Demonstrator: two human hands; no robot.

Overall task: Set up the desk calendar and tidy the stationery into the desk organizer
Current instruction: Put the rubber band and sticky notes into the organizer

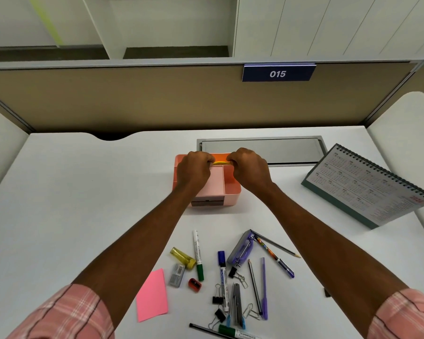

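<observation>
Hands, two, at centre frame: the left hand (pixel 194 168) and the right hand (pixel 249 168) are hovering side by side, nearly touching, each with curled fingers pinching one end of a thin yellow item (pixel 220 163), seen edge-on, kind not discernible. Both are holding it directly above the rear compartment of the pink desk organizer (pixel 233 192), which is sitting on the white desk (pixel 84 192) just in front of a grey hatch lid (pixel 262 149). Loose stationery is lying in the lower centre of the frame, near the organizer but apart from it. From the left: a pink sticky note (pixel 152 296) is lying flat; a yellow translucent tube (pixel 183 258) is resting beside a small grey box (pixel 177 275); a green-capped marker (pixel 198 255) is pointing away from the camera, with a red sharpener (pixel 194 285) just below its cap; a blue marker (pixel 222 277) is lying among black binder clips (pixel 217 299); a purple hole punch (pixel 240 249) is lying tilted; a dark pencil (pixel 254 285) and a purple pen (pixel 264 289) are lying nearly parallel; a patterned pen (pixel 274 256) is crossing diagonally. At the right of the frame the desk calendar (pixel 367 189) is standing open on its base, the year page facing the camera. A blue plate marked 015 (pixel 278 73) is hanging on the partition, upper right.
</observation>
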